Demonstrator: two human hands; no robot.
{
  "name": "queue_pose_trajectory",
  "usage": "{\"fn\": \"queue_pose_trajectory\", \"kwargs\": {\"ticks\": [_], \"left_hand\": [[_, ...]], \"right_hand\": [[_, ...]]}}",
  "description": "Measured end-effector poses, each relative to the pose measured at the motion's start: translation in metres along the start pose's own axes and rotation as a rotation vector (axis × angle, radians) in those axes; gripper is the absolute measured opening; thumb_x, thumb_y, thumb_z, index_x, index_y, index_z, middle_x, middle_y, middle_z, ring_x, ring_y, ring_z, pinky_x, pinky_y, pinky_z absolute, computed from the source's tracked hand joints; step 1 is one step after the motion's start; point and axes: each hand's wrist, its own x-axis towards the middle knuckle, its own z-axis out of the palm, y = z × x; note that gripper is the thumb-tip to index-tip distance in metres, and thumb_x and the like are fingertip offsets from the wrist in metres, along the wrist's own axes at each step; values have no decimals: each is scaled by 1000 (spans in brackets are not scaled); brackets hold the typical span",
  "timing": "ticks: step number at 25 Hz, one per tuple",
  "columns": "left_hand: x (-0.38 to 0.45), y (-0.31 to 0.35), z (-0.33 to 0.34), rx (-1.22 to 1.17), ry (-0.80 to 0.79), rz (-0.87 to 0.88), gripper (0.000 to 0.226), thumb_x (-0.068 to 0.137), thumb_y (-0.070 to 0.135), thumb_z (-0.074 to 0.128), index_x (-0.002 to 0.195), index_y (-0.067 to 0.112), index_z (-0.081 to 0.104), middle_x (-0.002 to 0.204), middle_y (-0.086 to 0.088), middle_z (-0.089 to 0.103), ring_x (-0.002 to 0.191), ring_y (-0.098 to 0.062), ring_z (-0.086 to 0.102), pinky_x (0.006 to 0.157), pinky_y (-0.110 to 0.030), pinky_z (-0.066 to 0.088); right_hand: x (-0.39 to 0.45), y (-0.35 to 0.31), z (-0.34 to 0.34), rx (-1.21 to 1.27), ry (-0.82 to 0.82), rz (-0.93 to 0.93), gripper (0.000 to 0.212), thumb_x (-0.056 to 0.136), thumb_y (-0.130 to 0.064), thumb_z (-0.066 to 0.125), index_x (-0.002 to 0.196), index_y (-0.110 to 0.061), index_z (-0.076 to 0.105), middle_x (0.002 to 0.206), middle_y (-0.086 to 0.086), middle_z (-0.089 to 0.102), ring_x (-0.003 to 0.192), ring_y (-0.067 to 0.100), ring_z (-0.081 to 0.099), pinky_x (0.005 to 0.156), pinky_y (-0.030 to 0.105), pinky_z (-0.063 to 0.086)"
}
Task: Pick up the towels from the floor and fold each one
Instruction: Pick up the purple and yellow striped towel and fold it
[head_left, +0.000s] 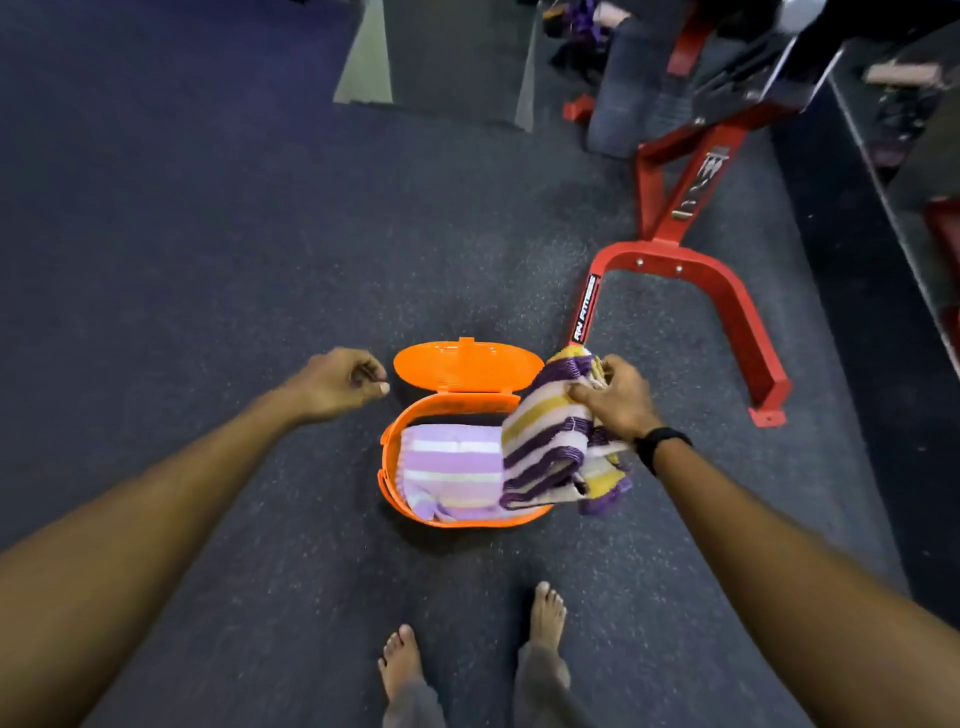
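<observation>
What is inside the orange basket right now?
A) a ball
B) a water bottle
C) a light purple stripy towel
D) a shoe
C, because a folded light purple striped towel lies inside the open orange basket, while the right hand grips a darker purple and yellow striped towel over the basket's right edge.

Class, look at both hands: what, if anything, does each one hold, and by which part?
The right hand grips the folded purple, yellow and white striped towel by its upper edge. The left hand holds nothing.
</observation>
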Motion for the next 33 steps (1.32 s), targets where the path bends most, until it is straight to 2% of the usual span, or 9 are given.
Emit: {"fn": "queue_pose_trajectory", "kwargs": {"ticks": [2,4,7,9,11,15,23,27,33], "left_hand": [[39,-26,34,-8,-25,5,21,89,24,66,106,12,63,101,-5,66,96,-22,62,79,-27,46],[86,-55,77,56,-40,54,44,85,44,64,115,12,60,107,-5,64,102,-23,60,82,-29,45],[181,-116,173,321,-171,174,110,60,87,45,147,21,33,146,-10,42,134,-31,38,109,-40,33],[231,-154,231,601,-309,138,116,63,82,55,153,32,2,161,-10,5,147,-33,7,117,-52,13],[264,-183,270,758,-261,148,114,69,74,61,151,39,-9,161,-10,-3,147,-34,3,115,-56,12],[280,-203,312,762,52,169,93,70,83,29,150,43,4,161,-12,9,146,-36,12,109,-63,20],[348,-232,364,398,-15,-150,96,70,84,46,149,43,9,158,-11,14,142,-40,20,108,-64,27],[314,-217,357,471,32,-103,100,66,89,39,149,42,5,159,-6,9,144,-34,14,109,-65,21],[220,-149,269,504,-48,-41,135,38,103,-1,153,32,3,161,-6,4,147,-29,9,117,-52,16]], "right_hand": [[41,29,37,194,-129,49,20,80,-10,75,93,-11,60,86,3,63,77,17,58,60,24,46],[87,70,79,109,-202,22,45,76,-14,80,113,-10,54,103,8,61,93,21,57,75,30,53],[160,142,166,-377,-367,-212,103,63,-72,69,144,-17,34,142,10,43,129,24,41,109,41,35],[181,174,222,-566,-593,-278,117,60,-78,62,153,-29,11,160,10,9,147,32,9,117,48,20],[196,209,271,-641,-682,-268,115,68,-69,68,150,-40,-7,160,9,-15,146,38,-8,115,58,15],[222,252,315,-762,-484,-468,86,90,-60,48,149,-40,-12,160,15,-7,145,45,1,112,61,22],[271,282,357,-911,-302,-506,79,95,-9,46,152,-38,0,161,8,5,144,39,13,109,62,25],[253,266,332,-878,-418,-472,77,96,-33,49,151,-37,-5,161,9,2,145,39,9,110,62,21],[197,192,225,-804,-544,-430,86,90,-56,51,153,-31,-2,161,9,-4,148,32,4,116,52,18]]}}
